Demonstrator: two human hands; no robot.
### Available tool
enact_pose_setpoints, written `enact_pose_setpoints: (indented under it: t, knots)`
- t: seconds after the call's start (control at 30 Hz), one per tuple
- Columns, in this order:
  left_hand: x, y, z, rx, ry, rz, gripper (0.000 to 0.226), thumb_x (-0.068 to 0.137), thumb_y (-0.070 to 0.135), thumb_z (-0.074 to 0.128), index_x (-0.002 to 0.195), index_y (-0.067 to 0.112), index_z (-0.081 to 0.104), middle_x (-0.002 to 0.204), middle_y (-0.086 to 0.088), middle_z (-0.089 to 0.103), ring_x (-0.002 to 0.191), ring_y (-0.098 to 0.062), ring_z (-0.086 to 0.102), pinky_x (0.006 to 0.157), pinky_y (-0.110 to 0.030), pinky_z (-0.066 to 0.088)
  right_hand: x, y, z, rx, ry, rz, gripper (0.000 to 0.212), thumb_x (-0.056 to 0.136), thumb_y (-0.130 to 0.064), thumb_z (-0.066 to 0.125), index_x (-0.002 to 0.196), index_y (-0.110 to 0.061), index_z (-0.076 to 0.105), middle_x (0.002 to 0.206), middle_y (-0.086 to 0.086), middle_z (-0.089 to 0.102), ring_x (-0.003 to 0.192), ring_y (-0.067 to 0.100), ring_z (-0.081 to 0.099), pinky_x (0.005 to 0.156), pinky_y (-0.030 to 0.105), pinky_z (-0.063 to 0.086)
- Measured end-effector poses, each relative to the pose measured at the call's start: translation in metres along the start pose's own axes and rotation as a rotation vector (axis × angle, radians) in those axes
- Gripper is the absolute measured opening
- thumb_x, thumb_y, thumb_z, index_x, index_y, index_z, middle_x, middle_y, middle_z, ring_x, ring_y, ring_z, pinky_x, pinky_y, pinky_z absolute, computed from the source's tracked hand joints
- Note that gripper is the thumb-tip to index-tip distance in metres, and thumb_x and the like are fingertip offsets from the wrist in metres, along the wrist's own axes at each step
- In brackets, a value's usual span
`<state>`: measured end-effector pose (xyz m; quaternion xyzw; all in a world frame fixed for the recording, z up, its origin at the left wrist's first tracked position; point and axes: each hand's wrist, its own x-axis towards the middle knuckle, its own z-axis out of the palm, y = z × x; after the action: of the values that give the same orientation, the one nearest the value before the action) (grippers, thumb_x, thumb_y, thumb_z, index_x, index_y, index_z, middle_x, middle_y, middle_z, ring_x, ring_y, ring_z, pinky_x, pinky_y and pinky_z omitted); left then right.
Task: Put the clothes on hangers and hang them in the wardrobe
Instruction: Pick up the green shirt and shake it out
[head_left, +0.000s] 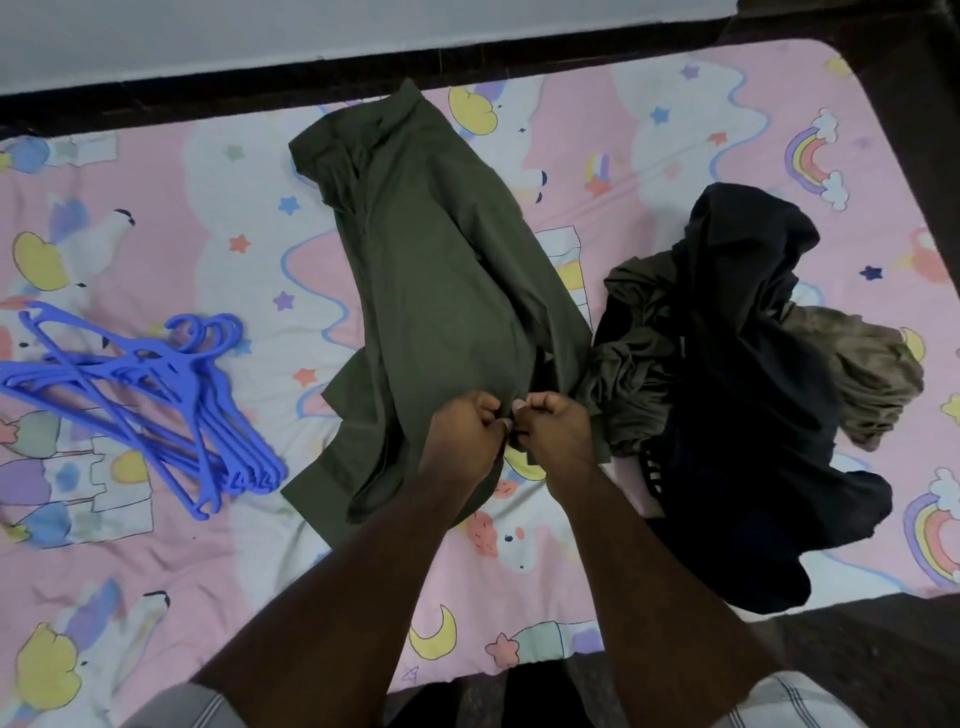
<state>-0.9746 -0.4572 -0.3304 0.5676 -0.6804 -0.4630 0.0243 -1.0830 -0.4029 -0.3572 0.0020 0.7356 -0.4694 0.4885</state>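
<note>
An olive-green cotton shirt (441, 270) lies lengthwise across the middle of the bed with its pink cartoon-print sheet (649, 171). Both hands pinch its near edge, left hand (467, 431) and right hand (558, 428) almost touching. A stack of blue plastic hangers (156, 395) lies left; a heap of dark clothes (727, 374) lies right.

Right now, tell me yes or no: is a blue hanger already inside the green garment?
No: the blue hangers lie stacked on the bedsheet, apart from the green garment that both hands pinch.
</note>
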Motion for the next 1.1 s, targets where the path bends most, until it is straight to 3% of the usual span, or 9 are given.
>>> enact_pose_setpoints:
  t: [0.1,0.27,0.37,0.47,0.67,0.83,0.9,0.97,1.1]
  knots:
    - [-0.008,0.014,-0.015,-0.019,0.000,0.053,0.010,0.091,0.018,0.069,0.099,0.013,0.071,0.083,0.008,0.067,0.081,-0.011,0.063,0.061,-0.004,0.039,-0.022,-0.019,-0.004,0.071,-0.039,-0.045,0.019,0.093,-0.002,0.065,0.077,-0.010,0.058,0.069,0.011,0.055,0.069,0.022,0.052,0.059,0.031,0.049]
    - [-0.019,0.035,-0.046,-0.187,0.003,0.052,0.004,0.086,0.019,0.071,0.088,0.018,0.074,0.076,0.006,0.071,0.075,-0.013,0.066,0.075,-0.025,0.050,-0.058,-0.047,-0.014,0.185,-0.131,-0.073,0.012,0.092,-0.003,0.065,0.101,-0.010,0.066,0.077,0.005,0.065,0.072,0.016,0.058,0.061,0.026,0.046]
    - [-0.031,0.044,-0.065,-0.343,-0.045,0.011,0.007,0.085,0.015,0.070,0.080,0.020,0.072,0.063,0.003,0.066,0.060,-0.011,0.060,0.067,-0.029,0.052,-0.076,-0.044,-0.014,0.083,-0.266,-0.058,0.022,0.095,-0.006,0.064,0.117,-0.009,0.065,0.090,0.006,0.065,0.083,0.015,0.056,0.069,0.024,0.048]
    - [-0.044,0.049,-0.080,-0.450,-0.060,-0.036,0.008,0.087,0.009,0.068,0.081,0.013,0.070,0.059,-0.001,0.062,0.054,-0.010,0.056,0.058,-0.026,0.049,-0.092,-0.036,-0.009,-0.006,-0.296,-0.092,0.020,0.094,-0.001,0.062,0.111,-0.010,0.068,0.089,0.007,0.067,0.081,0.015,0.060,0.074,0.025,0.050]
    - [-0.071,0.053,-0.103,-0.749,-0.162,-0.163,0.014,0.089,0.005,0.059,0.077,0.012,0.062,0.059,0.000,0.050,0.050,-0.012,0.044,0.050,-0.023,0.038,-0.117,-0.013,0.006,0.027,-0.372,0.036,0.032,0.092,-0.012,0.063,0.124,-0.013,0.065,0.107,0.008,0.072,0.089,0.020,0.065,0.068,0.029,0.052]
    - [-0.089,0.044,-0.114,-0.748,-0.169,-0.191,0.014,0.089,0.008,0.057,0.077,0.014,0.062,0.062,-0.001,0.051,0.052,-0.012,0.044,0.051,-0.023,0.037,-0.134,0.001,0.016,0.279,-0.307,0.065,0.016,0.088,0.008,0.063,0.099,0.002,0.073,0.101,0.021,0.073,0.094,0.033,0.071,0.091,0.037,0.056]
    - [-0.093,0.036,-0.115,-0.674,-0.108,-0.172,0.013,0.091,0.008,0.058,0.080,0.012,0.065,0.066,-0.005,0.055,0.055,-0.013,0.047,0.054,-0.025,0.039,-0.140,0.004,0.010,0.324,-0.212,0.051,0.015,0.085,0.009,0.069,0.095,-0.001,0.073,0.095,0.017,0.075,0.088,0.028,0.072,0.081,0.032,0.058]
    - [-0.095,0.027,-0.115,-0.558,-0.012,-0.156,0.011,0.092,0.009,0.061,0.084,0.012,0.068,0.072,-0.008,0.061,0.057,-0.014,0.051,0.056,-0.025,0.044,-0.146,0.009,-0.001,0.325,-0.131,0.028,0.018,0.084,0.008,0.071,0.101,0.001,0.071,0.092,0.012,0.075,0.086,0.025,0.071,0.077,0.031,0.059]
    - [-0.105,0.012,-0.104,-0.436,0.052,-0.127,0.008,0.094,0.012,0.066,0.086,0.013,0.067,0.078,-0.007,0.066,0.064,-0.015,0.058,0.058,-0.022,0.047,-0.157,0.022,-0.030,0.088,-0.035,-0.035,0.032,0.084,0.005,0.073,0.115,0.005,0.067,0.103,0.011,0.074,0.094,0.026,0.071,0.091,0.042,0.058]
